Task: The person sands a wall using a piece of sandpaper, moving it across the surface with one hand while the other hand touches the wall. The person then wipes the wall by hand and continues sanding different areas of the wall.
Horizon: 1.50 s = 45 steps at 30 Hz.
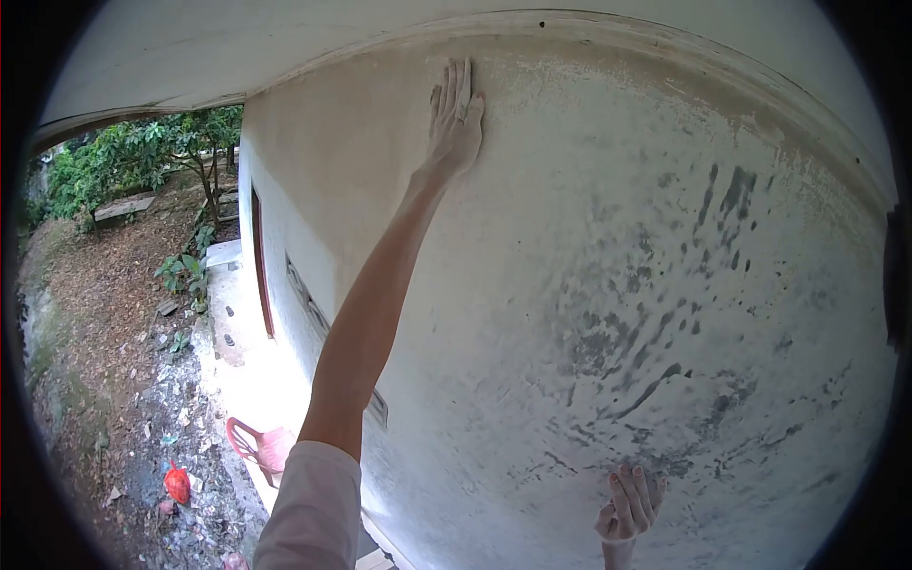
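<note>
My left hand (456, 119) reaches high and lies against the pale wall (456, 313), near its top edge. Its fingers are stretched upward, with whitish dust on them, and nothing shows in its grasp. Low in the view, my right hand (631, 503) is raised in front of the same wall with its fingers loosely bent and somewhat apart. No object is visible in it, and I cannot tell whether it touches the wall. Dark grey patches and streaks (655, 323) mark the wall above my right hand. Brownish, scraped plaster (351, 142) surrounds my left hand.
A ceiling (285, 38) curves overhead. To the left below are a red plastic chair (270, 446), a bright concrete walkway (249, 375), a red bag (177, 483) and leaf-littered ground (123, 294). Trees (180, 142) stand farther back. An opening with a grille (306, 293) interrupts the wall.
</note>
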Available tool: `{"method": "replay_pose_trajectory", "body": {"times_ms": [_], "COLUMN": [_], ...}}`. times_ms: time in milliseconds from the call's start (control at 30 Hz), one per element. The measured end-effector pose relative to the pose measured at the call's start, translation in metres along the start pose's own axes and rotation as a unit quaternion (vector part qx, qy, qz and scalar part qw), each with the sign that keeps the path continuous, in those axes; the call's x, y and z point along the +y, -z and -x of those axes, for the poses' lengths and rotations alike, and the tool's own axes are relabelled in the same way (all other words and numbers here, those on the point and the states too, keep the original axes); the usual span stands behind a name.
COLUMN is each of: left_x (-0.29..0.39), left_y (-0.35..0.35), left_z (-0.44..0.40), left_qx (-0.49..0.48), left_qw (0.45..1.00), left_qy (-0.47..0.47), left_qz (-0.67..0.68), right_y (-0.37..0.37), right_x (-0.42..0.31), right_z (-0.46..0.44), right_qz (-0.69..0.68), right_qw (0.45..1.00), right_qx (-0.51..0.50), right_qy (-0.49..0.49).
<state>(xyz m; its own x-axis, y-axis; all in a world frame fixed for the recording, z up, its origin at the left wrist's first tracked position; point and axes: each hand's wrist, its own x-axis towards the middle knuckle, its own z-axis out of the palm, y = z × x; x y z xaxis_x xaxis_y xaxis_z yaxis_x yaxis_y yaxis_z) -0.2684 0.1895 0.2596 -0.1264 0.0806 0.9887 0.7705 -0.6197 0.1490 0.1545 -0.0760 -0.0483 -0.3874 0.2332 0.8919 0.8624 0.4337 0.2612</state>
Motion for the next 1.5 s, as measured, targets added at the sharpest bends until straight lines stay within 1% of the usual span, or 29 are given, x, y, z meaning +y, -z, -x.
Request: {"method": "replay_pose_trajectory", "body": {"times_ms": [167, 200, 267, 300, 367, 400, 500, 567, 667, 733, 800, 900, 1000, 1067, 1100, 1167, 1200, 1300, 1333, 1433, 1500], "left_x": [0.059, 0.062, 0.064, 0.06, 0.044, 0.032, -0.019, -0.055, -0.069, -0.054, -0.026, 0.018, 0.027, 0.019, 0.01, -0.014, -0.028, -0.052, -0.054, -0.04, -0.013], "left_y": [0.01, 0.012, 0.013, 0.012, 0.011, 0.01, 0.007, 0.011, 0.006, 0.007, 0.01, 0.015, 0.016, 0.016, 0.017, 0.014, 0.014, 0.016, 0.015, 0.014, 0.013], "left_z": [0.125, 0.134, 0.143, 0.138, 0.113, 0.096, 0.029, -0.013, -0.023, 0.006, 0.06, 0.159, 0.19, 0.152, 0.123, 0.059, 0.031, -0.014, -0.014, 0.014, 0.087], "left_qx": [-0.08, -0.088, -0.101, -0.09, -0.071, -0.052, -0.015, -0.017, 0.0, -0.021, -0.044, -0.097, -0.122, -0.106, -0.1, -0.05, -0.045, -0.026, -0.02, -0.023, -0.059], "left_qw": [0.996, 0.995, 0.994, 0.995, 0.997, 0.998, 1.0, 0.997, 0.996, 0.998, 0.998, 0.995, 0.992, 0.994, 0.995, 0.999, 0.999, 0.999, 0.998, 0.999, 0.998], "left_qy": [-0.036, -0.038, -0.042, -0.041, -0.042, -0.027, 0.005, 0.071, 0.09, 0.065, 0.038, 0.007, 0.012, 0.024, 0.027, 0.021, 0.019, 0.039, 0.054, 0.031, -0.009], "left_qz": [-0.017, -0.013, -0.002, -0.005, -0.01, -0.01, -0.008, 0.006, 0.0, 0.005, -0.002, -0.016, -0.024, -0.019, -0.016, -0.008, -0.013, -0.015, -0.012, 0.011, 0.0], "right_y": [-0.004, -0.003, 0.012, 0.016, 0.012, 0.01, 0.015, 0.015, 0.014, 0.012, 0.008, -0.008, 0.014, 0.012, 0.01, 0.011, 0.012, 0.01, 0.011, 0.012, 0.011], "right_x": [0.004, 0.004, -0.009, -0.01, -0.005, -0.003, -0.012, -0.012, -0.014, -0.014, -0.014, 0.003, -0.016, -0.012, -0.011, -0.014, -0.015, -0.016, -0.016, -0.016, -0.013], "right_z": [0.006, 0.007, -0.019, -0.029, -0.017, -0.013, -0.035, -0.035, -0.032, -0.031, -0.031, 0.004, -0.037, -0.029, -0.027, -0.032, -0.034, -0.032, -0.033, -0.034, -0.031], "right_qz": [0.011, 0.014, -0.048, -0.077, -0.05, -0.037, -0.059, -0.052, -0.042, -0.047, -0.064, 0.013, -0.033, -0.051, -0.061, -0.063, -0.065, -0.075, -0.065, -0.042, -0.051], "right_qw": [1.0, 1.0, 0.999, 0.997, 0.999, 0.999, 0.998, 0.998, 0.999, 0.999, 0.997, 1.0, 0.999, 0.999, 0.998, 0.998, 0.998, 0.997, 0.998, 0.999, 0.999], "right_qx": [0.007, 0.004, 0.007, 0.009, -0.008, -0.017, -0.002, -0.003, 0.002, 0.014, 0.03, 0.001, 0.001, -0.006, -0.008, -0.002, 0.0, 0.001, -0.004, -0.011, -0.017], "right_qy": [0.007, 0.006, 0.006, 0.009, 0.007, 0.005, 0.019, 0.016, 0.008, 0.003, 0.001, 0.026, 0.022, 0.017, 0.012, 0.012, 0.011, 0.0, 0.005, 0.007, 0.006]}}
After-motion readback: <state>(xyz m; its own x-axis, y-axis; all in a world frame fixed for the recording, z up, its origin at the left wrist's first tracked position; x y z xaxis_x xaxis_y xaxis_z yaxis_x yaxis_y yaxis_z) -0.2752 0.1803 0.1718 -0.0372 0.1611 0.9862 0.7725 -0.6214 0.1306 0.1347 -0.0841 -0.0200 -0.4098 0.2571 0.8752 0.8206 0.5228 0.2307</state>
